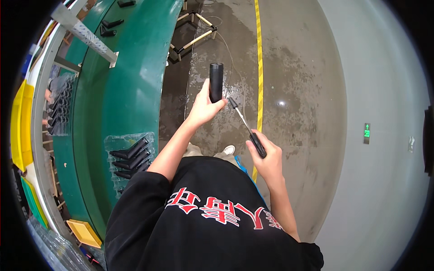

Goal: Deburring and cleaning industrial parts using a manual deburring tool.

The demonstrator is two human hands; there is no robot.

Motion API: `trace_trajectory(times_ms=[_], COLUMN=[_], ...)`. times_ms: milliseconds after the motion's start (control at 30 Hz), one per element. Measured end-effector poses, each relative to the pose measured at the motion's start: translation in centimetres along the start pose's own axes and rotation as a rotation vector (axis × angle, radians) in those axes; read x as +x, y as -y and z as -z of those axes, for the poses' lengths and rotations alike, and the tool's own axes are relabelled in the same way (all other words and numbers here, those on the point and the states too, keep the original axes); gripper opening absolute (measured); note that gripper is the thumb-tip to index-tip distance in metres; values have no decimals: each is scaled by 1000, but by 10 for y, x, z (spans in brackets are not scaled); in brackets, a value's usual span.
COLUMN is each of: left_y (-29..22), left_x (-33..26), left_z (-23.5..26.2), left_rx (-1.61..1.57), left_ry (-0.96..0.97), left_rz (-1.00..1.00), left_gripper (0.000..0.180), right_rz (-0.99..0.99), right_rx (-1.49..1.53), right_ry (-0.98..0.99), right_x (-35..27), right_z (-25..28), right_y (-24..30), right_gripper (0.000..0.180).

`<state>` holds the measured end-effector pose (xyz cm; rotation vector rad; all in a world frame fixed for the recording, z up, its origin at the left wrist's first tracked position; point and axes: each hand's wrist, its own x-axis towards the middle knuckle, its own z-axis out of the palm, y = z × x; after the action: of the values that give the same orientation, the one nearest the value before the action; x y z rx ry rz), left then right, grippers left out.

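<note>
Floor [298, 113] grey-brown, patchy stains; 1 yellow striped line [259, 58] running along it. Right: pale grey wall [384, 81]. Left: long green bench [135, 90].

The single head view looks steeply down from the wearer's head, with the black shirt [181, 235] close below the lens at the lower edge. The floor [298, 104] runs ahead toward the top, the green surface [131, 95] spans the left, the grey wall [384, 81] bends along the right; darkness rounds off the corners.
</note>
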<state>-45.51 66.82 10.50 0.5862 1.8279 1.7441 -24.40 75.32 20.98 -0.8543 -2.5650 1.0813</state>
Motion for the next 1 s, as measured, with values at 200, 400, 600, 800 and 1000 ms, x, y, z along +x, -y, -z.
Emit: trace_trajectory(times_ms=[200, 400, 600, 800, 1000], left_y=[-11, -20, -13, -30, -58], left_x=[-8, -16, -12, -3, 1], left_z=[-23, -40, -41, -34, -29], left_rx=[150, 126, 310, 437, 341], left_ry=[60, 131, 98, 118, 91], left_rz=[-20, 176, -10, -265, -258], left_gripper=[37, 34, 28, 24, 22], right_rz=[37, -55, -125, -94, -22], right_rx=[4, 37, 148, 140, 164], right_ry=[-99, -107, -83, -26, 34], right_x=[0, 3, 8, 2, -16], right_z=[-4, 12, 32, 53, 59], right_y=[-16, -26, -36, -45, -40], right_gripper=[29, 29, 31, 32, 34])
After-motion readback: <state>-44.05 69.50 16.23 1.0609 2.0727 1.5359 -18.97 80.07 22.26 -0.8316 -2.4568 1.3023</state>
